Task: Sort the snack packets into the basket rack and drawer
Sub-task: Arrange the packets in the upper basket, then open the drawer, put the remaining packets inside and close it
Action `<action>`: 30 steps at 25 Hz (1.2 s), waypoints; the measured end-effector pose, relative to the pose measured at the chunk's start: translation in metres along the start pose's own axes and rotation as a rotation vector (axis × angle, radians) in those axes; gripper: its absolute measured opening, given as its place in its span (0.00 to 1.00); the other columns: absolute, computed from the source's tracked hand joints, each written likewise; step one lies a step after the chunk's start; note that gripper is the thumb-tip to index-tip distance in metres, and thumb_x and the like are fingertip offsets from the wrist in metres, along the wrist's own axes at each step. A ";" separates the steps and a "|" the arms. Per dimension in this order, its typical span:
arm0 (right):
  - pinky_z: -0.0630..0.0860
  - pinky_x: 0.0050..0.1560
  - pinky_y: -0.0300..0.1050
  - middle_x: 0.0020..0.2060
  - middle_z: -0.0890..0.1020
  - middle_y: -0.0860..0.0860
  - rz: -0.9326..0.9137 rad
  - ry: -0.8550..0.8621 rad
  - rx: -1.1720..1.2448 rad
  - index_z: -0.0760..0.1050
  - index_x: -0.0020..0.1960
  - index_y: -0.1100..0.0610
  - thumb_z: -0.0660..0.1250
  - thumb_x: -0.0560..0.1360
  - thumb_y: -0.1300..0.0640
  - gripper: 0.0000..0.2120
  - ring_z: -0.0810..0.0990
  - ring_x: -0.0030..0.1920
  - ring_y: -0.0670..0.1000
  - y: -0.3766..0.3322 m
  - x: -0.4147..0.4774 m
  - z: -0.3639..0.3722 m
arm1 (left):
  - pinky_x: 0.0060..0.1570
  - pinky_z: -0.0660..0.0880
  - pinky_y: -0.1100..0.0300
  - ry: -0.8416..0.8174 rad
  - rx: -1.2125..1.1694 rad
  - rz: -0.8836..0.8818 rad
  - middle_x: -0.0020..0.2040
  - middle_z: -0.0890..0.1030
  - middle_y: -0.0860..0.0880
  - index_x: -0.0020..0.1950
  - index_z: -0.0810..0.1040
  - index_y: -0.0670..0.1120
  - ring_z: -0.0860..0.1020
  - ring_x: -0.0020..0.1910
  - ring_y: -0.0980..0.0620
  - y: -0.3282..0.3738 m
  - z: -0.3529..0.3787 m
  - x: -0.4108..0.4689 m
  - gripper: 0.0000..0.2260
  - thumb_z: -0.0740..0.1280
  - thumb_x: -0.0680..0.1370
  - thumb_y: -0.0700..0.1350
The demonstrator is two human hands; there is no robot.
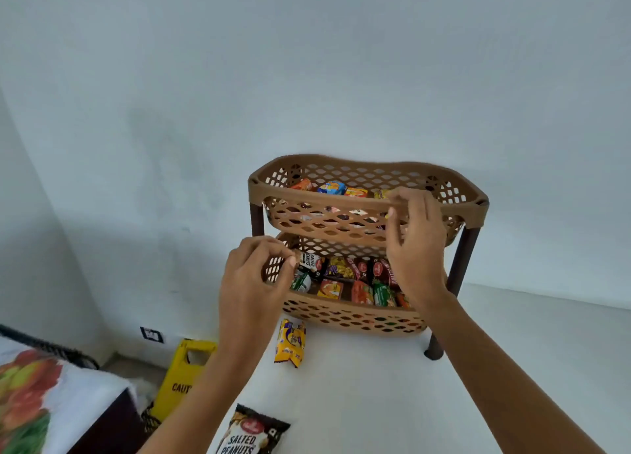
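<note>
While left hand [254, 276] pinches peanut packet [309, 261] at lower basket [341, 313] edge; right hand [415, 238] loose, empty.

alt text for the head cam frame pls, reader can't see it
Two bare hands reach toward a two-tier brown basket rack holding snack packets; the left hand is at the lower basket, the right hand in front of the upper one. A yellow packet and a salted peanuts packet lie on the white table.

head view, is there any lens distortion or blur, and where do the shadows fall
Head view: wide-angle bending curves the left wall corner and bows the basket rack; soft, even light, with a faint shadow on the wall left of the rack; the left hand and right hand look slightly soft; the salted peanuts packet is cut off by the bottom edge.
</note>
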State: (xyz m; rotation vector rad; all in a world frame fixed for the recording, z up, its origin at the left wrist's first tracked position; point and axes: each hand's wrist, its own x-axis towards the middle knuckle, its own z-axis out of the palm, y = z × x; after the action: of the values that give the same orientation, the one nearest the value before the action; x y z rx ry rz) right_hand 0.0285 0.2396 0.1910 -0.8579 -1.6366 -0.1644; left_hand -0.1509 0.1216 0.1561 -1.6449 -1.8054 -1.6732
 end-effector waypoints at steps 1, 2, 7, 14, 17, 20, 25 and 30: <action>0.72 0.53 0.39 0.49 0.78 0.55 -0.035 0.023 -0.010 0.75 0.55 0.60 0.62 0.76 0.65 0.09 0.76 0.52 0.52 -0.005 -0.018 -0.002 | 0.46 0.67 0.75 -0.025 0.026 -0.035 0.50 0.77 0.56 0.45 0.79 0.50 0.75 0.52 0.56 -0.007 -0.005 -0.018 0.00 0.69 0.75 0.44; 0.72 0.52 0.38 0.48 0.79 0.56 -0.067 0.023 -0.005 0.75 0.54 0.62 0.62 0.76 0.67 0.08 0.77 0.51 0.52 -0.010 -0.039 -0.003 | 0.46 0.67 0.76 -0.051 0.056 -0.071 0.50 0.77 0.56 0.44 0.79 0.49 0.75 0.51 0.56 -0.014 -0.011 -0.036 0.00 0.70 0.75 0.44; 0.74 0.49 0.40 0.47 0.78 0.55 -0.004 -0.229 0.090 0.76 0.52 0.62 0.62 0.76 0.69 0.08 0.76 0.49 0.51 -0.023 -0.142 -0.007 | 0.49 0.67 0.69 -0.208 0.140 -0.250 0.49 0.78 0.56 0.44 0.80 0.51 0.76 0.52 0.54 -0.036 -0.031 -0.111 0.02 0.70 0.75 0.44; 0.75 0.51 0.41 0.51 0.77 0.49 0.229 -0.580 0.105 0.75 0.54 0.56 0.61 0.76 0.67 0.10 0.76 0.52 0.48 -0.049 -0.262 -0.038 | 0.47 0.69 0.64 -0.445 0.148 -0.362 0.51 0.80 0.52 0.47 0.82 0.48 0.76 0.50 0.50 -0.042 -0.050 -0.186 0.04 0.69 0.74 0.41; 0.76 0.50 0.42 0.51 0.77 0.49 0.323 -0.602 0.069 0.75 0.54 0.56 0.62 0.75 0.68 0.11 0.77 0.51 0.47 -0.062 -0.299 -0.060 | 0.43 0.72 0.73 -0.465 0.011 -0.422 0.47 0.79 0.55 0.45 0.80 0.50 0.78 0.43 0.57 -0.035 -0.068 -0.216 0.06 0.70 0.74 0.39; 0.76 0.49 0.39 0.50 0.78 0.49 0.393 -0.568 0.037 0.75 0.54 0.57 0.63 0.75 0.68 0.11 0.77 0.49 0.47 -0.077 -0.321 -0.083 | 0.39 0.67 0.79 -0.471 -0.046 -0.451 0.44 0.80 0.56 0.44 0.79 0.51 0.76 0.40 0.60 -0.030 -0.079 -0.239 0.07 0.70 0.74 0.39; 0.73 0.48 0.31 0.48 0.78 0.48 0.432 -0.533 -0.006 0.76 0.52 0.57 0.63 0.74 0.69 0.11 0.76 0.46 0.44 -0.106 -0.352 -0.130 | 0.39 0.67 0.74 -0.463 -0.092 -0.500 0.45 0.79 0.59 0.45 0.78 0.53 0.74 0.42 0.59 -0.008 -0.100 -0.277 0.06 0.68 0.75 0.42; 0.69 0.43 0.26 0.44 0.76 0.48 0.449 -0.463 -0.040 0.77 0.48 0.57 0.63 0.72 0.67 0.09 0.75 0.40 0.44 -0.128 -0.390 -0.183 | 0.38 0.70 0.70 -0.302 -0.165 -0.775 0.44 0.78 0.53 0.45 0.76 0.49 0.75 0.42 0.55 0.028 -0.123 -0.332 0.03 0.64 0.78 0.42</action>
State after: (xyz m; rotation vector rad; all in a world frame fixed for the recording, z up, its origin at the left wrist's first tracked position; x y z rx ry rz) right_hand 0.0984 -0.1227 -0.0662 -1.3414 -1.8143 0.3400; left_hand -0.0688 -0.1713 -0.0281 -1.3913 -2.7780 -1.9588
